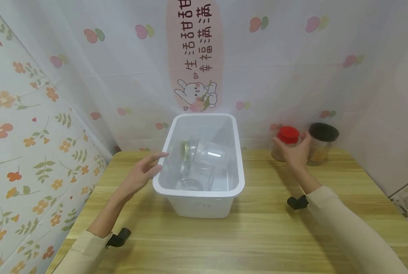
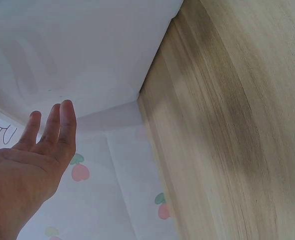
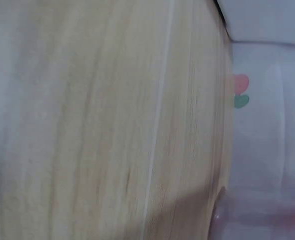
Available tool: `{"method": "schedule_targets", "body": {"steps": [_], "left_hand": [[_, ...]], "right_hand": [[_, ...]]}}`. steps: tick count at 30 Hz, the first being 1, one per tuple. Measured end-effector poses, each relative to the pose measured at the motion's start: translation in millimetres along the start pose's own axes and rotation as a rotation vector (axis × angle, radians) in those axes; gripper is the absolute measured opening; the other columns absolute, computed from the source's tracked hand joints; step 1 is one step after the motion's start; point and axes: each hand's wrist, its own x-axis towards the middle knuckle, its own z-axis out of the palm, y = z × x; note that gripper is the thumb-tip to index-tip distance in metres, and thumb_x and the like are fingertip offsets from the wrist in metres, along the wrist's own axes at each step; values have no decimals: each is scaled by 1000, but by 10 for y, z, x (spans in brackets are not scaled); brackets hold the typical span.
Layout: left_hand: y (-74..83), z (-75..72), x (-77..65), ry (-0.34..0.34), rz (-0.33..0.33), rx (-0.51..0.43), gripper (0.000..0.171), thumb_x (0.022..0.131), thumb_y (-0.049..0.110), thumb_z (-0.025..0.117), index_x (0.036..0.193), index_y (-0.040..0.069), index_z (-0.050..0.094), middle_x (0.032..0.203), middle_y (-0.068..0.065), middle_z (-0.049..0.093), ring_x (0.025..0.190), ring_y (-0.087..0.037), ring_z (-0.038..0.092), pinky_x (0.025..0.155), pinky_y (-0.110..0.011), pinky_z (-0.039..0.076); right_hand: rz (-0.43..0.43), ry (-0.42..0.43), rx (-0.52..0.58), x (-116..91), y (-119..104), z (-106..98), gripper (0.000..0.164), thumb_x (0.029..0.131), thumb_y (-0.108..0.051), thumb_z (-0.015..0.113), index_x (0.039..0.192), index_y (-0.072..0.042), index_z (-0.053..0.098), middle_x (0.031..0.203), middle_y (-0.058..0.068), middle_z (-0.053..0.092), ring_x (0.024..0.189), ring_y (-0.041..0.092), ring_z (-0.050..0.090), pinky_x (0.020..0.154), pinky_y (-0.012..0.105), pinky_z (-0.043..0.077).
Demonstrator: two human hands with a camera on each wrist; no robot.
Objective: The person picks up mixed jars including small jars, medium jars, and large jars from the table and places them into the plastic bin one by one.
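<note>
A white plastic bin [image 1: 198,207] stands on the wooden table with several clear plastic jars [image 1: 212,152] lying inside. My left hand [image 1: 141,173] is at the bin's left rim, its fingers extended; in the left wrist view the same hand [image 2: 35,165] reaches up along the bin's outer wall [image 2: 82,55]. On the right, my right hand [image 1: 297,152] grips a clear jar with a red lid [image 1: 288,134], thumb on its left side and fingers on its right. Part of that clear jar [image 3: 257,220] shows at the lower right of the right wrist view, where the hand itself is out of sight.
A clear jar with a black lid [image 1: 323,132] stands just right of the red-lidded one, near the table's back edge. Behind the table [image 1: 190,243] hangs a printed curtain [image 1: 121,76]; a floral curtain [image 1: 29,152] hangs along the left side.
</note>
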Motion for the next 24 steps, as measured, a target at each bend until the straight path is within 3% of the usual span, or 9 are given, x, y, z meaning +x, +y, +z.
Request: {"method": "schedule_targets", "body": {"steps": [5,9,13,18,24], "left_hand": [[0,-3,2,-3,5,-12,42,105,16,56,147,7,51,155,-11,41,133,-39,48,98,-54,43],[-11,-1,-1,-9,3,-22,42,106,16,56,147,8,51,156,-11,40,134,-38,47,98,-52,44],[-17,1,2,-9,4,-27,42,105,15,56,147,7,51,156,-11,40,134,-38,46,97,-45,46],[-10,2,9,-7,12,-42,43,105,14,55,147,5,50,155,-13,41,131,-39,49,93,-36,50],[-9,2,1,-5,-2,-40,43,106,16,55,148,7,50,156,-12,40,129,-38,52,93,-36,50]], "right_hand": [[7,-10,-25,79,25,17,114,81,-51,83,162,-11,13,162,12,25,147,24,24,116,41,20],[-31,13,-61,119,39,39,88,89,-45,77,153,-4,32,150,16,42,139,29,38,113,42,27],[-49,11,-87,144,51,66,66,97,-36,69,146,0,41,142,19,49,134,34,43,111,46,30],[-42,-9,-84,145,55,64,65,99,-34,67,149,-3,39,146,17,48,137,32,41,113,44,28],[-87,-5,-71,130,75,46,62,97,-29,71,145,-2,45,142,17,52,133,31,45,111,44,31]]}}
